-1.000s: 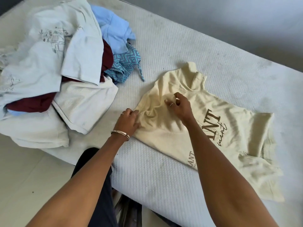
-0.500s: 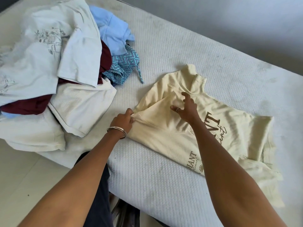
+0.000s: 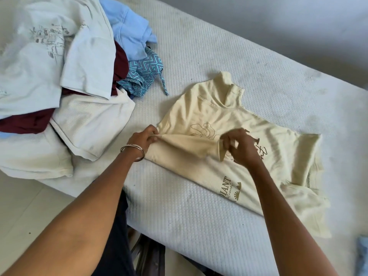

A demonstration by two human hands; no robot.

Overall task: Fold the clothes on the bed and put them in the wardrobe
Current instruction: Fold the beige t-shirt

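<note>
On the left of the bed (image 3: 199,56) a heap of clothes (image 3: 59,86) lies unfolded: pale shirts, a maroon piece, a light blue one and a patterned blue one. Just right of it, the left hand (image 3: 144,137), a bangle (image 3: 133,152) on its wrist, pinches the near edge of the cream T-shirt (image 3: 268,156). Further right, the right hand (image 3: 241,148) is clamped on a sleeve cuff, holding it over the printed chest. The shirt lies spread on the mattress, collar away from the person. By my reading the first fold is only starting; the whole heap remains, and no wardrobe is in view.
</note>
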